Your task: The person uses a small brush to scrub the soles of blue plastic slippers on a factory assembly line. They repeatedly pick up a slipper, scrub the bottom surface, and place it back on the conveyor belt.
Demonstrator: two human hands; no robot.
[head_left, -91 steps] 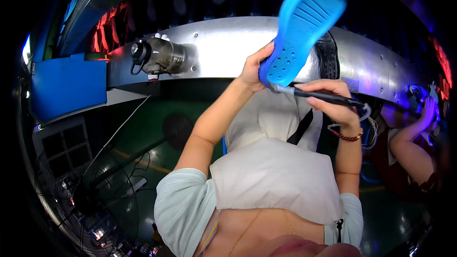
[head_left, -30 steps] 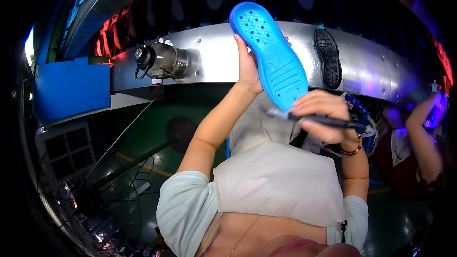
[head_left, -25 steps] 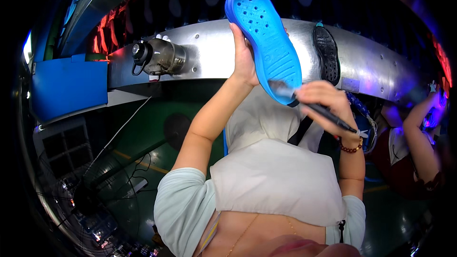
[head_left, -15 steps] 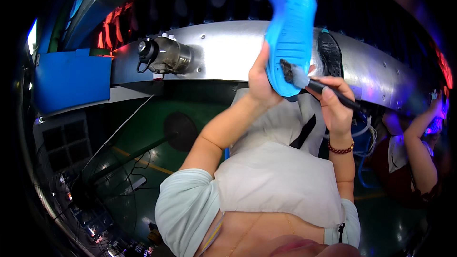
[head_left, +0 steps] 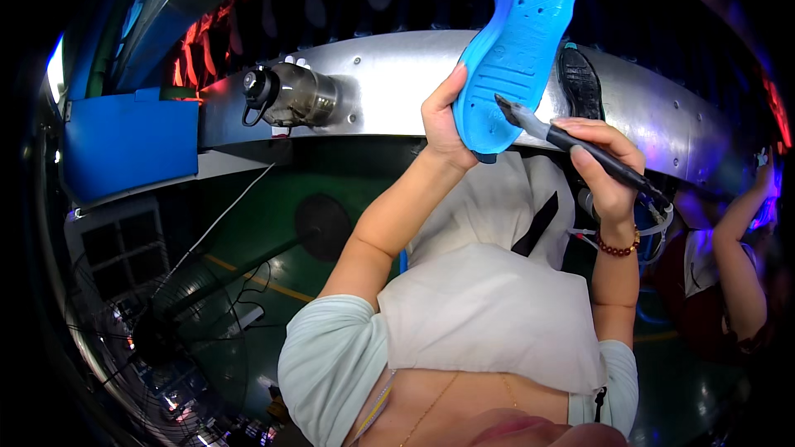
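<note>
A bright blue shoe sole [head_left: 517,50], with small holes toward its far end and ridges across its middle, is tilted up over the metal ledge. My left hand [head_left: 447,124] grips its near end, thumb along the left edge. In my right hand [head_left: 611,172] is a black-handled brush [head_left: 571,145], held much like a pen. Its dark bristle tip lies over the sole's near part; whether it touches cannot be made out. Just right of the blue sole, a black shoe sole [head_left: 581,83] rests on the ledge.
A curved metal ledge [head_left: 389,74] runs across in front of me, bearing a dark translucent bottle [head_left: 306,95]. A blue box [head_left: 128,145] stands at the left. White tubing [head_left: 661,228] hangs below my right hand. Another person's arm [head_left: 733,240] is at the far right.
The blue sole has shifted slightly right and turned, so its holes now show. The brush and my right hand have moved right, and the bristle tip has come a little higher.
</note>
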